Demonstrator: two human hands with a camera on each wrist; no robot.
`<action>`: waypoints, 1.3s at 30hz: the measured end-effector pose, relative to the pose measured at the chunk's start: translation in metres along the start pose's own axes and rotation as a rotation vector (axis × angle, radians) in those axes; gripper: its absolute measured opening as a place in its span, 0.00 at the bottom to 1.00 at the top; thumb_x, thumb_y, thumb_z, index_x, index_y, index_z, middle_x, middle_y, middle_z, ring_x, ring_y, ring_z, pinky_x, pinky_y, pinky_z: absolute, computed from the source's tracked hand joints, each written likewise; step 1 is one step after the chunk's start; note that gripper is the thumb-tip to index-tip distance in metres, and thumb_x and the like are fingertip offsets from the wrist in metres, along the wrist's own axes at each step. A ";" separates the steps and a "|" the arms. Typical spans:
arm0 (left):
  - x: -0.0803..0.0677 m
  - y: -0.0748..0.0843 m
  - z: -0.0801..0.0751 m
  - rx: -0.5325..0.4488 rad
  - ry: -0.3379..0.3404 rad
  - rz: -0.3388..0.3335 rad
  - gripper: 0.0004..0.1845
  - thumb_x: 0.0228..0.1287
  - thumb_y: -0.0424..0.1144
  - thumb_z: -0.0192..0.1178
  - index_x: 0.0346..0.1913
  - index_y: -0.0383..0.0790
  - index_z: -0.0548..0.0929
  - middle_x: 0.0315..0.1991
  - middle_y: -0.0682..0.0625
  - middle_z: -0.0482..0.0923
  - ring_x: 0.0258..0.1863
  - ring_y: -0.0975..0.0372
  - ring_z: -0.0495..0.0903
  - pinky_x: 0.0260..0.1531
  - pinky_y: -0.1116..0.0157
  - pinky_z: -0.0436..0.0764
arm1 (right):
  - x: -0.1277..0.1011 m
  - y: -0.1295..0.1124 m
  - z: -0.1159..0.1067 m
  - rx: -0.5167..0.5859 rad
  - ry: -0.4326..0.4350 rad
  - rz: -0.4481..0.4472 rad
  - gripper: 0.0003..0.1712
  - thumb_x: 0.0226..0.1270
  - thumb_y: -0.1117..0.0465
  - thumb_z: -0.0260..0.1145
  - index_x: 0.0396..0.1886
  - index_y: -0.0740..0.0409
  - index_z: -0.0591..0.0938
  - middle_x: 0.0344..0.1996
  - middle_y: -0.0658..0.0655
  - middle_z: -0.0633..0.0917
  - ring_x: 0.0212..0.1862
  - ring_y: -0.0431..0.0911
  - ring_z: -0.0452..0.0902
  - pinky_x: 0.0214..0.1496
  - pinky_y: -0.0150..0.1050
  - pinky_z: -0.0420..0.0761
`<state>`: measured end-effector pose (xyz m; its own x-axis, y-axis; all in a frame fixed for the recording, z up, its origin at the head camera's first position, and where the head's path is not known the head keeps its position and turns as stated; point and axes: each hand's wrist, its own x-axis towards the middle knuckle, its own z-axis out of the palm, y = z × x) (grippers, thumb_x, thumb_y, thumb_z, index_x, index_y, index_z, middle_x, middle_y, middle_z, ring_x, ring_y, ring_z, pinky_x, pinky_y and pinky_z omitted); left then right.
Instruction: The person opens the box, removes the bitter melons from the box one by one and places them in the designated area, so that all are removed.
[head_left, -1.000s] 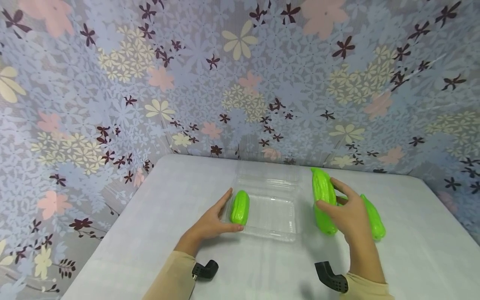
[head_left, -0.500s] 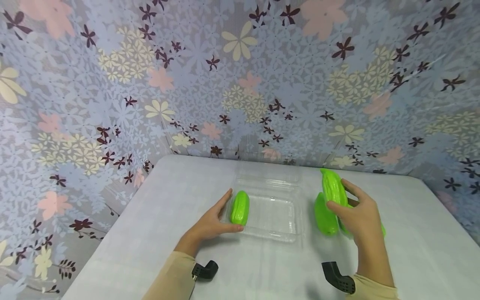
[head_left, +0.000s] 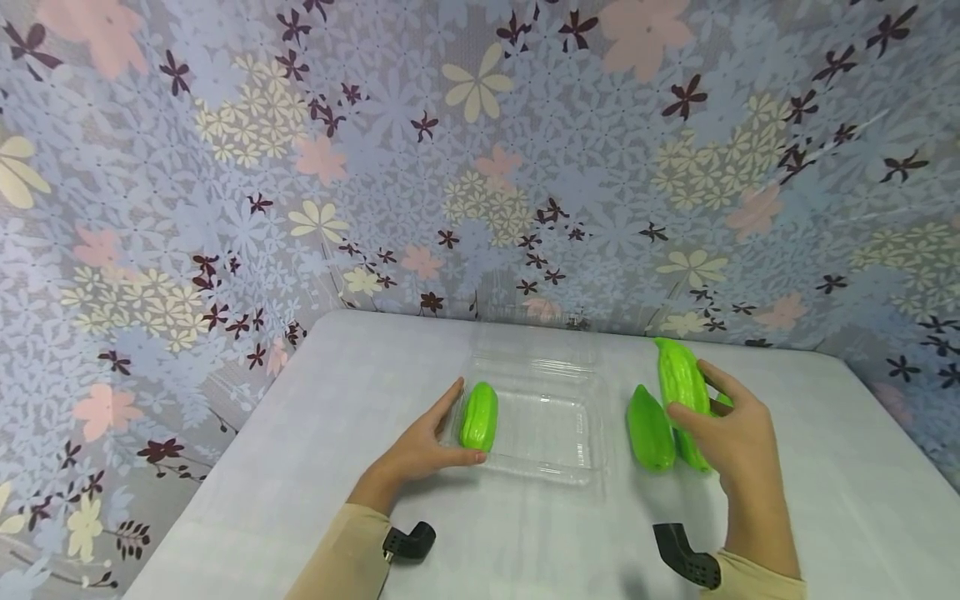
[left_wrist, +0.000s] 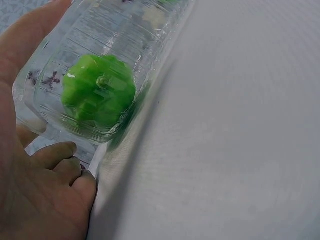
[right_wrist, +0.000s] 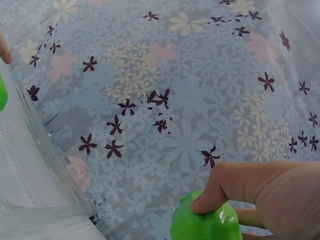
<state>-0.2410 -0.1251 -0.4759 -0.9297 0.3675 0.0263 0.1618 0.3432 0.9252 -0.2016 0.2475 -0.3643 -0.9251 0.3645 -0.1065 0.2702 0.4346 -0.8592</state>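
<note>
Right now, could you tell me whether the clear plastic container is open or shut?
Open. The clear plastic container has its lid folded back toward the wall, and one green gourd lies inside at its left edge, beside the left hand.

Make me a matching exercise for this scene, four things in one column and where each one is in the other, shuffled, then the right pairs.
Things:
1. left hand
2. right hand
3. short green gourd
4. loose green gourd

Places:
A. lying on the table beside the tray
B. inside the clear plastic tray, at its left end
C. grips a lifted gourd
D. rests against the tray's left wall

Pairs: 1-D, 2-C, 3-B, 4-A
</note>
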 end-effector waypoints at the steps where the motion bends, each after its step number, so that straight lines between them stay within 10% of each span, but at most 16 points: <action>1: 0.000 0.000 0.000 0.001 0.000 0.000 0.63 0.50 0.49 0.80 0.82 0.54 0.48 0.81 0.51 0.46 0.78 0.51 0.47 0.73 0.50 0.57 | 0.000 0.000 0.000 0.003 0.003 0.004 0.48 0.68 0.58 0.70 0.82 0.44 0.55 0.75 0.71 0.59 0.72 0.68 0.58 0.64 0.67 0.70; 39: 0.000 -0.001 0.000 0.006 -0.007 0.001 0.64 0.49 0.52 0.80 0.83 0.53 0.47 0.81 0.51 0.45 0.78 0.53 0.46 0.74 0.53 0.55 | 0.009 0.018 -0.014 0.010 0.071 0.077 0.47 0.70 0.51 0.66 0.82 0.46 0.53 0.79 0.60 0.54 0.73 0.66 0.58 0.66 0.64 0.70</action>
<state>-0.2408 -0.1253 -0.4771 -0.9270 0.3743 0.0247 0.1651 0.3480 0.9228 -0.2016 0.2704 -0.3742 -0.8805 0.4539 -0.1371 0.3367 0.3952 -0.8547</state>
